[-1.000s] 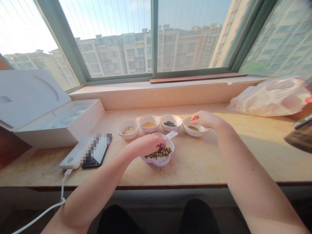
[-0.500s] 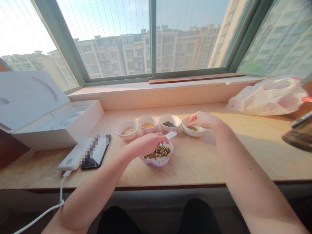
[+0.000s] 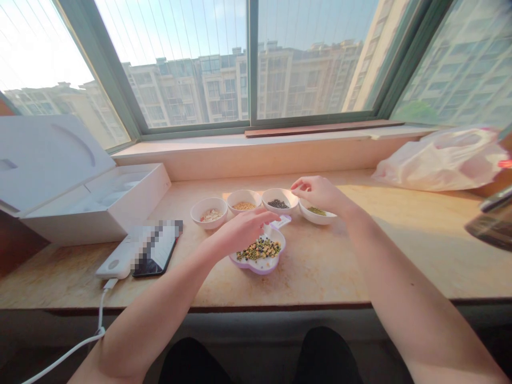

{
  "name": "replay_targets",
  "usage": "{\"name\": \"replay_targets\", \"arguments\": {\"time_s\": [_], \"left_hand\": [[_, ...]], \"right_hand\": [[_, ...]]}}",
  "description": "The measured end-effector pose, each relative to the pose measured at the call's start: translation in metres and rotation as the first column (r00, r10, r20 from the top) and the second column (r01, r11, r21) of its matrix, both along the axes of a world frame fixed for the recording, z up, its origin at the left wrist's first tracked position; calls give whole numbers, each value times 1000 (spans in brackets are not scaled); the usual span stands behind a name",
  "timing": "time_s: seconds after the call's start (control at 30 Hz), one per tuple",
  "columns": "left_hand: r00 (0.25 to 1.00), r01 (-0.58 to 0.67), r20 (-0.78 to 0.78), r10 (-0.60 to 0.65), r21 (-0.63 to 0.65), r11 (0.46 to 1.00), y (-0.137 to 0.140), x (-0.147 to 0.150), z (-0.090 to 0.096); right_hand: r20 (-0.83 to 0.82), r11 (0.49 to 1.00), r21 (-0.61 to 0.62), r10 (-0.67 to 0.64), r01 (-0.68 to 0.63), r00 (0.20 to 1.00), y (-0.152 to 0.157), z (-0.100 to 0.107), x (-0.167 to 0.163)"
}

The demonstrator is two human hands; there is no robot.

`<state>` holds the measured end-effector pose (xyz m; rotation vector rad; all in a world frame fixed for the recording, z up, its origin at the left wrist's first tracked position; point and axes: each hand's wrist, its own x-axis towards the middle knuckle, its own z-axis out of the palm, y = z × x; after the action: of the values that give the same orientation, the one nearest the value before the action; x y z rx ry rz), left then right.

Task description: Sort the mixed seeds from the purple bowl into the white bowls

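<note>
My left hand (image 3: 256, 226) reaches over a lilac-rimmed white bowl (image 3: 264, 269) with a short handle. Its fingers stretch toward the handle, loosely apart, and nothing shows in them. Mixed beans and grains (image 3: 259, 248) lie in that bowl, green, black and yellowish. My right hand (image 3: 318, 192) hovers over the rim between a white bowl of green beans (image 3: 317, 211) and a white bowl of black beans (image 3: 277, 204). Its fingers are bent and slightly apart; I see nothing in them. Left of these stand a bowl of yellowish grains (image 3: 243, 206) and a bowl of pale flakes (image 3: 210, 215).
An open white box (image 3: 80, 213) stands on the left of the stone counter (image 3: 400, 256). Before it lie a phone (image 3: 158, 256) and a white power bank (image 3: 116, 261) with a cable. On the right are a plastic bag (image 3: 440, 160) and a dark glassy vessel (image 3: 490, 218).
My right hand has risen out of the green bean bowl and moved left toward the black beans. The left hand's fingers have lifted and straightened above the handled bowl.
</note>
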<state>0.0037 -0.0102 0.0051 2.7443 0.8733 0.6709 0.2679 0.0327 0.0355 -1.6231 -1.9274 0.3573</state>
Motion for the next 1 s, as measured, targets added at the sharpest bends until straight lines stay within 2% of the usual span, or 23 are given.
{"name": "replay_targets", "arguments": {"time_s": [0.07, 0.1, 0.17, 0.27, 0.37, 0.47, 0.57, 0.63, 0.7, 0.8, 0.87, 1.0], "left_hand": [[998, -29, 64, 27, 18, 999, -1, 0, 1], [995, -39, 95, 36, 24, 999, -1, 0, 2], [988, -50, 145, 44, 34, 998, 0, -1, 2], [982, -71, 181, 60, 53, 996, 2, -2, 1], [982, -77, 178, 64, 67, 995, 3, -2, -1], [986, -67, 159, 56, 67, 996, 2, -1, -2], [989, -54, 138, 45, 60, 997, 3, -2, -1], [991, -66, 123, 60, 45, 997, 4, -5, 2], [991, -108, 82, 106, 17, 994, 5, -8, 5], [988, -113, -107, 108, -39, 993, 4, -14, 11], [964, -59, -262, 32, -94, 994, 2, -17, 12], [912, 5, -404, -77, -177, 984, 0, -20, 8]], "right_hand": [[-145, 984, -16, 171, -175, 975, -6, -2, -13], [-212, 958, -57, 262, -280, 941, -10, -3, -20], [-317, 868, -169, 401, -467, 860, -17, -6, -32], [-434, 732, -270, 488, -625, 758, -23, -15, -46], [-510, 691, -266, 491, -673, 706, -22, -24, -55], [-522, 697, -248, 489, -672, 699, -20, -29, -58], [-499, 731, -224, 482, -644, 720, -21, -27, -60], [-458, 770, -192, 477, -608, 750, -22, -24, -58], [-382, 844, -137, 437, -518, 814, -21, -19, -52], [-173, 972, 28, 236, -234, 956, -13, -13, -35], [-26, 988, 141, 70, -66, 997, -4, -9, -18], [207, 972, 150, -213, 184, 955, 9, -6, 15]]}}
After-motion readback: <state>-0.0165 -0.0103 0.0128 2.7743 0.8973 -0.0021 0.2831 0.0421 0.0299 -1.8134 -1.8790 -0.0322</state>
